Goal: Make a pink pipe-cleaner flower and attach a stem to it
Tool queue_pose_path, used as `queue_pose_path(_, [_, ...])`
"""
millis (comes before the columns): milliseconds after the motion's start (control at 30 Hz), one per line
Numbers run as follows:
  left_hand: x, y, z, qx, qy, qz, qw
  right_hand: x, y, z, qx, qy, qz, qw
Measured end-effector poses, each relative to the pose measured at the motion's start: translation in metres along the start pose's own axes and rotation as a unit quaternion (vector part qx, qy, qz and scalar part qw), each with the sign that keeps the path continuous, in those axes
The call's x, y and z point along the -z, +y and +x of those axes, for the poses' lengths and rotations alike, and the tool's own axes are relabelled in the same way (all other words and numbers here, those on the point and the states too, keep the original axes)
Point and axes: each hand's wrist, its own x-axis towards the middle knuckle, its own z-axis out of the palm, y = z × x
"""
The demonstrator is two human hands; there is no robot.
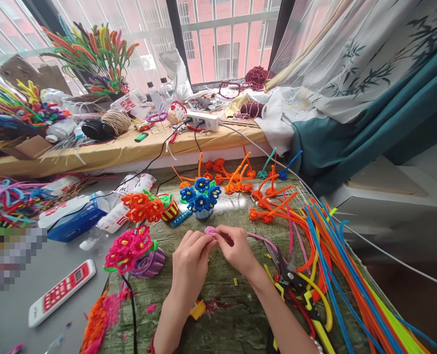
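Observation:
Both hands meet over the middle of the green wooden table (218, 314). Between their fingertips is a small loop of pink pipe cleaner (210, 230), with a long pink tail running right from under my right hand. My left hand (193, 258) pinches the loop from the left. Closed on its right side are the fingers of my right hand (236, 248). Just beyond stands a pot of blue pipe-cleaner flowers (202, 196). Left of it are orange flowers (142, 206) in a striped pot, and nearer, magenta flowers (128, 248) in a purple pot.
Black-bladed cutters (292, 278) lie right of my right hand, beside long blue and orange pipe cleaners (336, 275). Loose orange flowers (266, 216) lie at the back right. A red-and-white calculator-like device (62, 293) rests at left. Behind, a cluttered windowsill (130, 147) holds a power strip (202, 121).

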Motion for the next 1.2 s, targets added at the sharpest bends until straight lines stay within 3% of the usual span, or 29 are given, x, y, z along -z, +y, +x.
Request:
queue_pose_path(367, [0.006,-0.003,0.003,0.084,0.0,-0.031,0.996,-0.003,0.005,-0.004,0.068,-0.005,-0.076,0.995])
queue_pose_path(700, [0.013,-0.006,0.006,0.162,-0.002,-0.145,0.976,-0.003,0.007,-0.005,0.091,0.011,-0.079,0.993])
queue_pose_path(967, [0.007,-0.005,0.001,0.19,0.011,-0.197,0.962,-0.004,0.004,-0.007,0.089,0.014,-0.07,0.993])
queue_pose_path(1200, [0.009,-0.007,0.001,0.169,0.0,-0.163,0.972,-0.004,0.005,-0.006,0.075,0.009,-0.054,0.996])
